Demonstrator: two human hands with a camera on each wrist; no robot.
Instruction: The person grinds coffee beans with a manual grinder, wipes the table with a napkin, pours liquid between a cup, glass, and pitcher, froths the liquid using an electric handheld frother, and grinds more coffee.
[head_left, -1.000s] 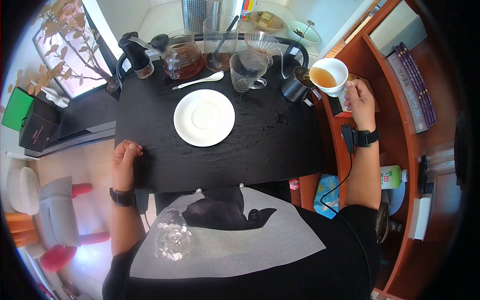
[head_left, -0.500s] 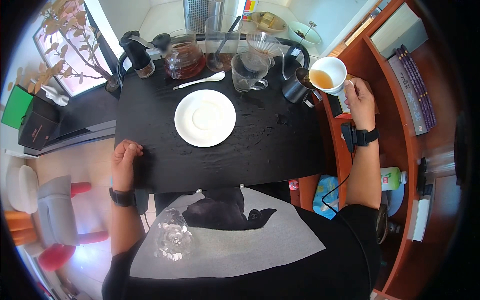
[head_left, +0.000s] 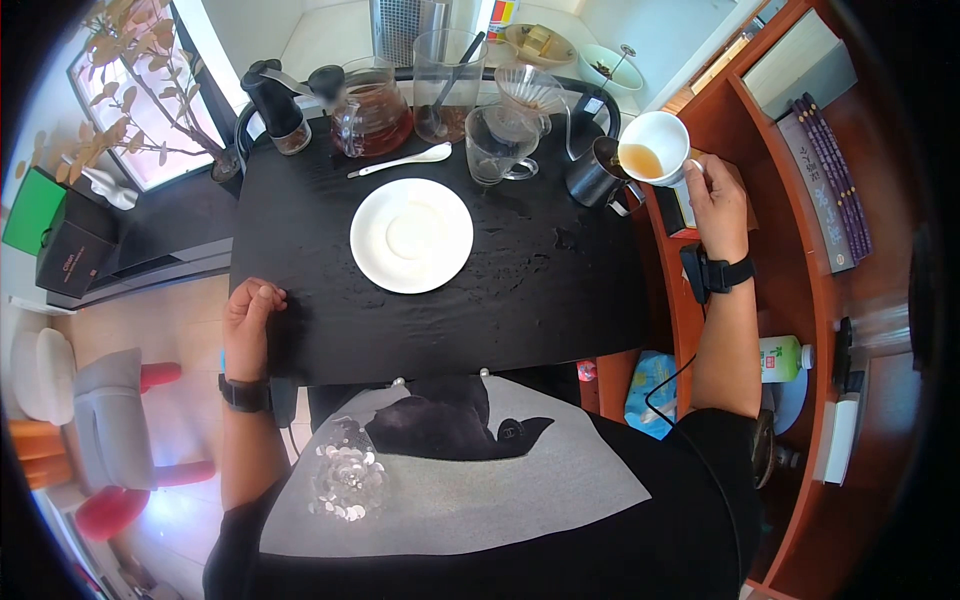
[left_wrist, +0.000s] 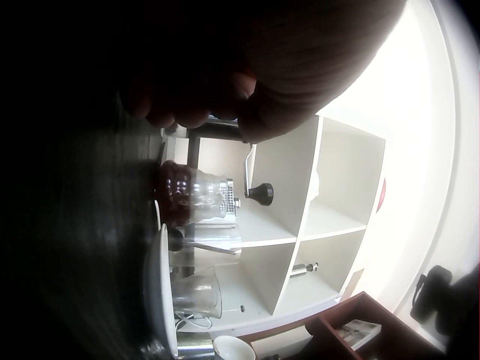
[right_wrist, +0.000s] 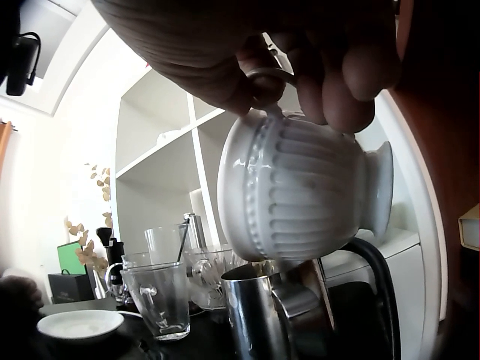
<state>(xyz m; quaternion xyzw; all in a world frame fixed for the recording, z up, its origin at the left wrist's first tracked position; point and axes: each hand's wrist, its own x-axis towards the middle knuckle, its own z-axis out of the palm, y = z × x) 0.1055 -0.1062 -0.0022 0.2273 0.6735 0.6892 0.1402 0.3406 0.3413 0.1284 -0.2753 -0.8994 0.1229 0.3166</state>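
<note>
My right hand [head_left: 717,200] pinches the handle of a white ribbed cup [right_wrist: 304,187]. The cup is tipped on its side over a steel pitcher [head_left: 592,172], its rim close above the pitcher's mouth. Amber liquid [head_left: 638,160] lies against the low side of the cup. At the table's left edge rests my left hand [head_left: 254,312], fingers loosely curled with nothing in them. A white saucer [head_left: 372,240] sits between the hands, with a white spoon [head_left: 400,161] behind it.
Along the back of the black table [head_left: 450,345] stand a glass pot [head_left: 372,125] of reddish-brown liquid, a clear glass cup [head_left: 488,158], a tall clear container [head_left: 440,80] and a black hand grinder [head_left: 275,115]. A wooden shelf [head_left: 790,290] flanks my right arm.
The cup tilts further toward the pitcher, and the liquid showing in it has shrunk. My right hand has turned slightly with it. The left hand stays put.
</note>
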